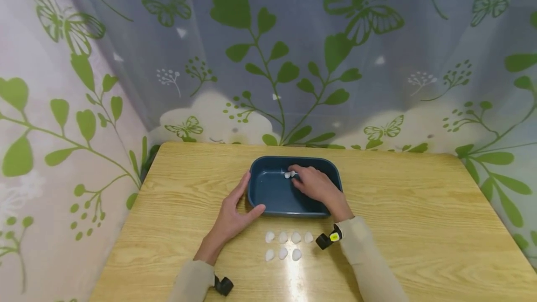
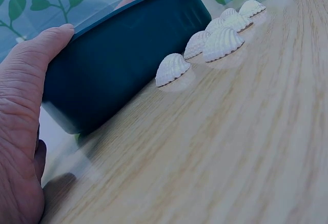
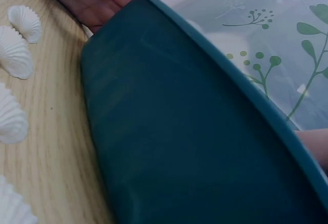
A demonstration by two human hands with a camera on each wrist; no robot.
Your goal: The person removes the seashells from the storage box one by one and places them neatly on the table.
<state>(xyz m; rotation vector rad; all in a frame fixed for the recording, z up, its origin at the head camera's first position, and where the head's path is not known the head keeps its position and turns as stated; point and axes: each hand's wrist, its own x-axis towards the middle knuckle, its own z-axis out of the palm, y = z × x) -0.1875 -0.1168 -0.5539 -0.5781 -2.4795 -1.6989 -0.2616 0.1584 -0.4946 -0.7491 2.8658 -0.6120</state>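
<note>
A dark blue rectangular basin (image 1: 289, 212) stands on the table. At its left end my left hand (image 1: 235, 211) touches it, fingers along the side wall and thumb spread to the front corner; the left wrist view has the thumb (image 2: 38, 55) at the rim. My right hand (image 1: 316, 184) reaches over the right side into the basin. Two small white seashells (image 1: 287, 175) lie by its fingertips, index finger just above them and thumb a little below. In the right wrist view the basin wall (image 3: 169, 111) hides most of that hand.
Several white ribbed seashells (image 1: 283, 237) lie in two rows on the wooden table (image 1: 398, 209), right in front of the basin. Behind the table hangs a curtain (image 1: 293, 83) with green leaves and butterflies. Each sleeve carries a small black camera (image 1: 223, 286) at the wrist.
</note>
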